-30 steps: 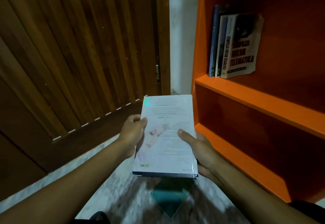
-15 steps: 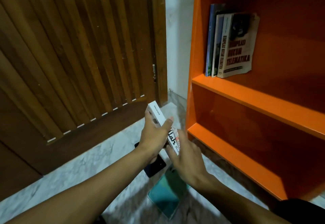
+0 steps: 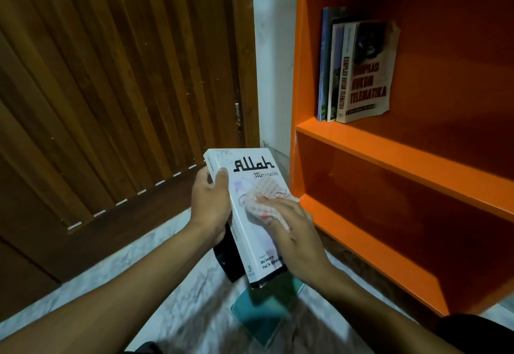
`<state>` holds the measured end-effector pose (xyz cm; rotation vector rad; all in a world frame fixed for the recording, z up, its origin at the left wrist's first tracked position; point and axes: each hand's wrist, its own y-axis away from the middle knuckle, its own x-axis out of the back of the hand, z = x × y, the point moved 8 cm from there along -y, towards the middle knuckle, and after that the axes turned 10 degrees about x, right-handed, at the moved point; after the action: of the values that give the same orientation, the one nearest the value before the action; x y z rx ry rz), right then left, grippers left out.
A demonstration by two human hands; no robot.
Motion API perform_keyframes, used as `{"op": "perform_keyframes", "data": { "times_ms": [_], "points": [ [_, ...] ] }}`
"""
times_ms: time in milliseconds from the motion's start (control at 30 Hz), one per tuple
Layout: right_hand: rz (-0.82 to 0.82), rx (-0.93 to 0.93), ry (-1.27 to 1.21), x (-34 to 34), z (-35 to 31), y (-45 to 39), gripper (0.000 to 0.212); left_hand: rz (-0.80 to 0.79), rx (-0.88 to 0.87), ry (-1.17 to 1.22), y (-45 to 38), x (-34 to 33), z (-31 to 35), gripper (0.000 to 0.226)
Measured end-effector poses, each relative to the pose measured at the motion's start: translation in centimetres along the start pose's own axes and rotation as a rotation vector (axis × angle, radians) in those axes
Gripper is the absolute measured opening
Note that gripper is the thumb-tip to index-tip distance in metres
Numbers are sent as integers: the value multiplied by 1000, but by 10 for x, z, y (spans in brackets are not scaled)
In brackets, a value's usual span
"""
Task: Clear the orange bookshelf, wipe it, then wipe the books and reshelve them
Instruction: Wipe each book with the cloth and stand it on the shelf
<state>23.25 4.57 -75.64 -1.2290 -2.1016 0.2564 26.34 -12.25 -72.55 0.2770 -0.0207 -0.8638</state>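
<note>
A white book (image 3: 244, 175) with black lettering on its front cover is held tilted above the floor. My left hand (image 3: 211, 203) grips it by the spine edge, thumb on the cover. My right hand (image 3: 294, 231) presses a pale checked cloth (image 3: 264, 198) flat against the cover. The orange bookshelf (image 3: 389, 159) stands to the right. Three books (image 3: 358, 70) stand upright at the left end of its middle shelf, the outermost with its worn cover facing out.
A teal book (image 3: 264, 317) and a dark book (image 3: 228, 259) lie on the marble floor (image 3: 172, 284) below the white one. A slatted wooden door (image 3: 111, 89) fills the left. A white wall strip (image 3: 272, 56) separates the door from the shelf.
The white book was flipped from back cover up, through edge-on, to front cover up. My right hand moved from holding its edge to pressing the cloth on the cover.
</note>
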Motion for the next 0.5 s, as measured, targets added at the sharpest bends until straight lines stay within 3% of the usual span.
{"op": "perform_keyframes", "data": {
  "times_ms": [67,200,300,367,500],
  "points": [
    [112,-129,-228,13,6,-6,32,0,11,-21,-1,3,-1,23],
    [543,-488,-646,56,40,-9,26,-66,-31,-181,1,2,-1,25],
    [709,-402,-473,92,43,-15,30,-151,-39,-213,10,-4,-5,23],
    [621,-243,-282,98,33,-25,38,-182,-42,-230,15,-8,-11,22],
    [223,4,141,57,14,-31,56,-221,22,-149,20,-17,-17,25]
  ]
}}
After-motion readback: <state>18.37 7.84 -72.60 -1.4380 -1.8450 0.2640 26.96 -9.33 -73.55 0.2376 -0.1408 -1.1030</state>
